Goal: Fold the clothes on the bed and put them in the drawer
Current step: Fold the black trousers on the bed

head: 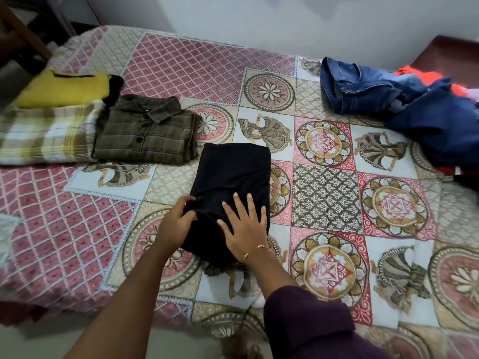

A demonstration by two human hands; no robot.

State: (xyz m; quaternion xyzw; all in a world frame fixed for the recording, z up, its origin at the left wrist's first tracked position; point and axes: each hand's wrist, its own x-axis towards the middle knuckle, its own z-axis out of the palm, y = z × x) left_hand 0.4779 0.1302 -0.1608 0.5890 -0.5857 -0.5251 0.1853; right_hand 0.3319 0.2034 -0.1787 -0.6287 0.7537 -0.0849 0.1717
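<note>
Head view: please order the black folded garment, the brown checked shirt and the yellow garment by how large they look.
1. Black folded garment, nearest the camera, so unsure.
2. Brown checked shirt.
3. Yellow garment, partly hidden and farther away.

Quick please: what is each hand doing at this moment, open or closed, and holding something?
Left hand: fingers curled, gripping the left edge of the black garment.
Right hand: open, fingers spread, pressing flat on the black garment.

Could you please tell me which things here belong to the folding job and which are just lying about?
Job: black garment, plaid shirt, yellow top, checked cloth, jeans, left hand, right hand.
Lying about: bedspread, bracelet.
</note>
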